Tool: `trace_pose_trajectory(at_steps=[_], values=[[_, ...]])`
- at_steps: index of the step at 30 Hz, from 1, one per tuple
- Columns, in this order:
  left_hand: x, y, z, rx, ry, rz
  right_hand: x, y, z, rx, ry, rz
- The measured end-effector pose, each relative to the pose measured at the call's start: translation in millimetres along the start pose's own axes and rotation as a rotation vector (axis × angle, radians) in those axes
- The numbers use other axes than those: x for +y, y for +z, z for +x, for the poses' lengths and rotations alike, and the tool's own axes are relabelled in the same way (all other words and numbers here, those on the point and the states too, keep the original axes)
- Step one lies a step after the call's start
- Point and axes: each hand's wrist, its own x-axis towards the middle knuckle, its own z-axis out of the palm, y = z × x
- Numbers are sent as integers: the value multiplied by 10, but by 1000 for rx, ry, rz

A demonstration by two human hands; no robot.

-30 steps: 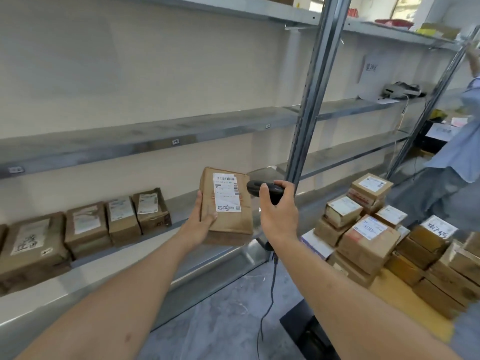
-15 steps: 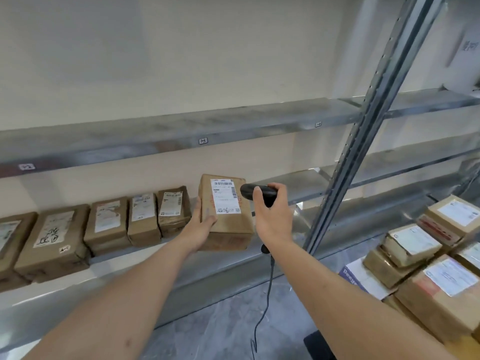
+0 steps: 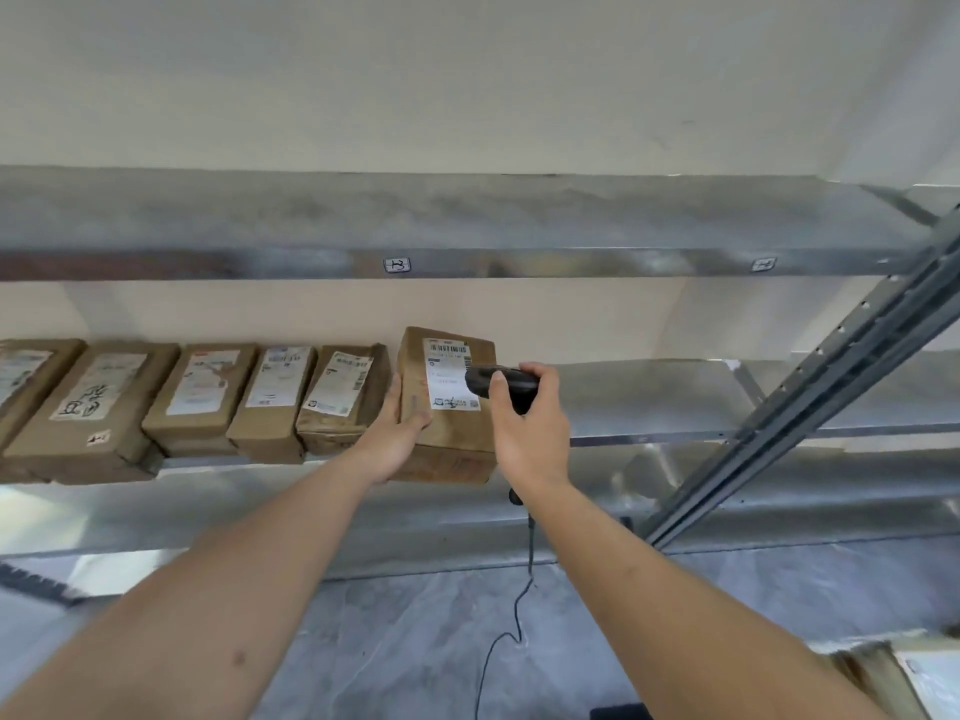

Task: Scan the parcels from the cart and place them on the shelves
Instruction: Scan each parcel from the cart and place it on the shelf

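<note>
My left hand grips a brown cardboard parcel with a white barcode label, holding it at the front edge of the metal shelf, just right of a row of parcels. My right hand holds a black corded scanner over the parcel's label. The row on the shelf includes a labelled parcel right beside the held one and another left of it.
More brown parcels line the shelf to the left. An upper metal shelf runs overhead. A grey upright post slants at the right. The scanner cable hangs down to the grey floor. A parcel corner shows at bottom right.
The view has swung left and closer to the shelf. The parcel in my left hand has moved toward the row's right end, with the scanner staying over its label.
</note>
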Motion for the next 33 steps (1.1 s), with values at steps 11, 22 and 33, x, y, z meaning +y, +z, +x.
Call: trace_pose_trajectory(at_steps=[11,22,33], values=[[-77,116,730,45,-67,-9,267,253,512,16,102,-37],[127,279,1007,93,292,879,292,399,758,64,146,-61],[109,236,1073,-151,304,1242,286,470,773,42,149,-49]])
